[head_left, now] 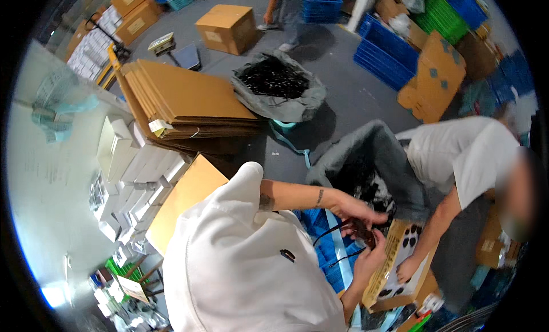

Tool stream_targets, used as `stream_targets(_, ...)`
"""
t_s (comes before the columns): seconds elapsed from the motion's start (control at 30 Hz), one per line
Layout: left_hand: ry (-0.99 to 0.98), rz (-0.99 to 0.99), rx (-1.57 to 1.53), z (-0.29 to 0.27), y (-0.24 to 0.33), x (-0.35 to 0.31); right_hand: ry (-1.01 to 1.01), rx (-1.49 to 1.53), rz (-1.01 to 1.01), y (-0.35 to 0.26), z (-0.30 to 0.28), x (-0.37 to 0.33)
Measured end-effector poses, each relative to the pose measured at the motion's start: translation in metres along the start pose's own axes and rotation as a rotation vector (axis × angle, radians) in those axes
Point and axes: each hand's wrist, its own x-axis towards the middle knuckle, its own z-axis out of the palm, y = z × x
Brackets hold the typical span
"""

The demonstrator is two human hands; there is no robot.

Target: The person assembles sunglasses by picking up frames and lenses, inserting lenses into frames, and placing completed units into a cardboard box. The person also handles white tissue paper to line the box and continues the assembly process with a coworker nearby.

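Note:
Between my two hands is a pair of dark brown sunglasses (361, 232), their thin temples unfolded toward my body. My left hand (355, 211), at the end of a tattooed forearm, holds them from the far side with some fingers stretched along the top. Around the near end of the frame closes my right hand (370, 261). Just beyond it stands an open carton (377, 275) with rows of dark lens-like pieces on a white sheet. A co-worker's hand (407, 269) reaches into this carton. Part of the sunglasses is hidden by my fingers.
A grey-lined bin (372, 138) of black and clear wrapped items stands behind my hands. Blue crates (313, 219) lie beneath them. Farther off are another lined bag (311, 103), flattened cardboard (189, 97), a closed carton (226, 28) and a second person (285, 12).

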Motion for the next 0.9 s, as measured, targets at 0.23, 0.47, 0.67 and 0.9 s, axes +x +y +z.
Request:
stream_targets(0.23, 0.004, 0.336, 0.077, 0.062, -0.070, 0.091, 0.234, 0.505, 0.411, 0.015, -0.010, -0.074)
stream_targets(0.47, 0.029, 0.225, 0.434, 0.104, -0.082, 0.129, 0.415, 0.974, 0.518, 0.067, 0.009, -0.120)
stream_targets(0.67, -0.043, 0.226, 0.456, 0.135, -0.092, 0.148, 0.729, 0.854, 0.466, 0.077, 0.010, -0.150)
stream_targets(0.9, 0.061, 0.360, 0.601, 0.169, -0.123, 0.195, 0.936, 0.804, 0.701, 0.084, -0.015, -0.164)
